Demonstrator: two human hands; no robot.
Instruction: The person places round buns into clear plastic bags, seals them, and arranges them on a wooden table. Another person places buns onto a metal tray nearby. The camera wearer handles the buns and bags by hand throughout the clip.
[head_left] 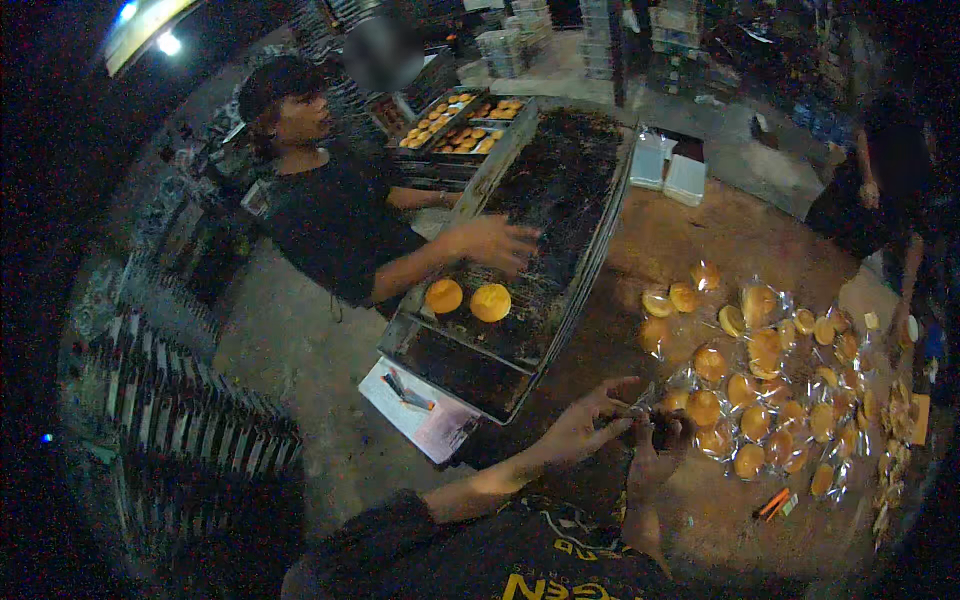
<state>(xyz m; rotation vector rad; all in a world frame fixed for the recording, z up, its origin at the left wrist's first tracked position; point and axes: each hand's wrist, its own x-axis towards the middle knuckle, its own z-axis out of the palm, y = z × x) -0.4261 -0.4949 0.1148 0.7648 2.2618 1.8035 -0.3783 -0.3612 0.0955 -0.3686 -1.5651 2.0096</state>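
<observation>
My left hand reaches in over the near edge of the brown table, thumb and fingers pinched toward a shiny bit of clear plastic wrapper. Close against it, my right hand has its fingers curled around the same wrapper. Dim light and the fingers hide what the wrapper contains, if anything. Right beside my hands lie many round golden buns in clear wrappers, such as a wrapped bun. Left of the table, two bare buns, one of them a yellow bun, rest on a dark baking tray.
Across the tray stands a co-worker, one hand over it. Trays of buns sit behind. Stacks of plastic bags lie at the table's far end. An orange cutter is near right; a white board holds another.
</observation>
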